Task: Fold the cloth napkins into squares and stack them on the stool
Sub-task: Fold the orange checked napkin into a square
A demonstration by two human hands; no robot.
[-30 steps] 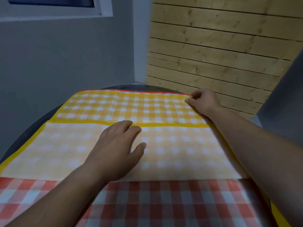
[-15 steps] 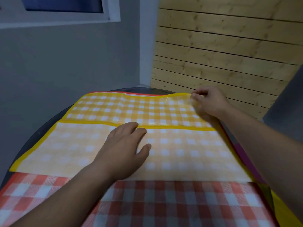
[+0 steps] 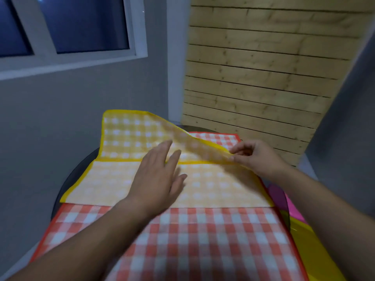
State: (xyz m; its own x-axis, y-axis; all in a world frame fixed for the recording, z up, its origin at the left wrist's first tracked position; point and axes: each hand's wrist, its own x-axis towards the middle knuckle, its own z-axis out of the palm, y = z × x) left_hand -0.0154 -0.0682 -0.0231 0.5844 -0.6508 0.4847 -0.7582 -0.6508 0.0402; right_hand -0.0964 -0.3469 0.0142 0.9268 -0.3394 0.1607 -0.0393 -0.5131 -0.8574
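Observation:
A yellow checked napkin (image 3: 113, 177) lies on top of a red checked napkin (image 3: 203, 240) that covers a dark round stool (image 3: 81, 167). My left hand (image 3: 158, 177) rests flat on the yellow napkin's middle, fingers straight, by the fold line. My right hand (image 3: 253, 157) pinches the yellow napkin's far right corner and holds it lifted above the stool. The far half of the napkin rises off the red one, bent upward at the back left.
More napkins, pink (image 3: 292, 205) and yellow (image 3: 316, 244), stick out at the right under the red one. A grey wall with a window (image 3: 81, 27) stands at the left, and wooden planks (image 3: 263, 78) stand behind. The stool's rim shows at the left.
My right hand has lifted the yellow napkin's far right corner and drawn it toward me, baring the red napkin behind. The left hand stays pressed on the middle.

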